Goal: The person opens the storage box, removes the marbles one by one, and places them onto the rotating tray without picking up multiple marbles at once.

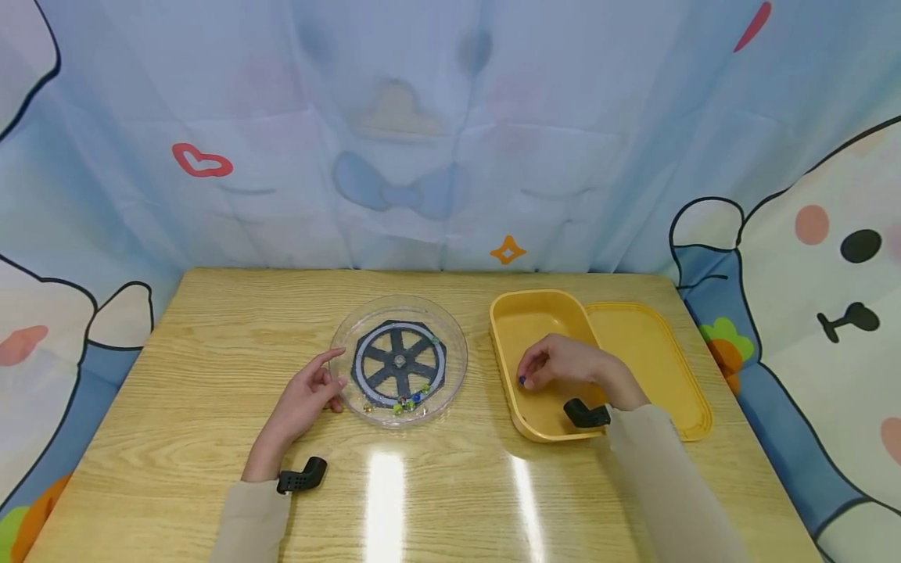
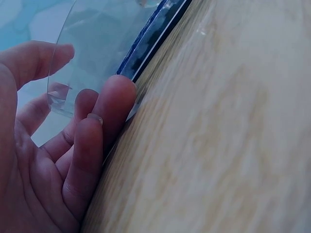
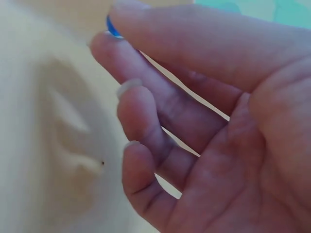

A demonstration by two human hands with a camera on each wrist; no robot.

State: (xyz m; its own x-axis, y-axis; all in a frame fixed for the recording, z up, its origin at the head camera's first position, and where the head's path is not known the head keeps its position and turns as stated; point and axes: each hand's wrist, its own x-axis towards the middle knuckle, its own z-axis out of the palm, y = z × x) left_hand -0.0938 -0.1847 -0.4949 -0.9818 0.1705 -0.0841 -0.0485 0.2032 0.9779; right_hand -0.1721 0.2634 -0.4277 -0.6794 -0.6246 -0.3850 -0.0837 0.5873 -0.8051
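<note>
In the head view, a clear round dish [image 1: 456, 367] stands on the table with a dark spoked wheel pattern at its base. Several small coloured marbles [image 1: 407, 403] lie along its near side. My left hand [image 1: 310, 395] holds the dish's left rim, its fingers on both sides of the clear wall [image 2: 92, 43] in the left wrist view. Over the yellow box [image 1: 524, 313], my right hand [image 1: 563, 363] pinches a small blue marble [image 3: 112, 26] between thumb and fingertip. Its other fingers are loosely bent. Most of that marble is hidden by the fingertips.
A flat yellow lid [image 1: 655, 367] lies on the table just right of the box, partly behind it and the right sleeve. The wooden table [image 1: 232, 344] ends at a patterned curtain [image 1: 422, 195] at the back.
</note>
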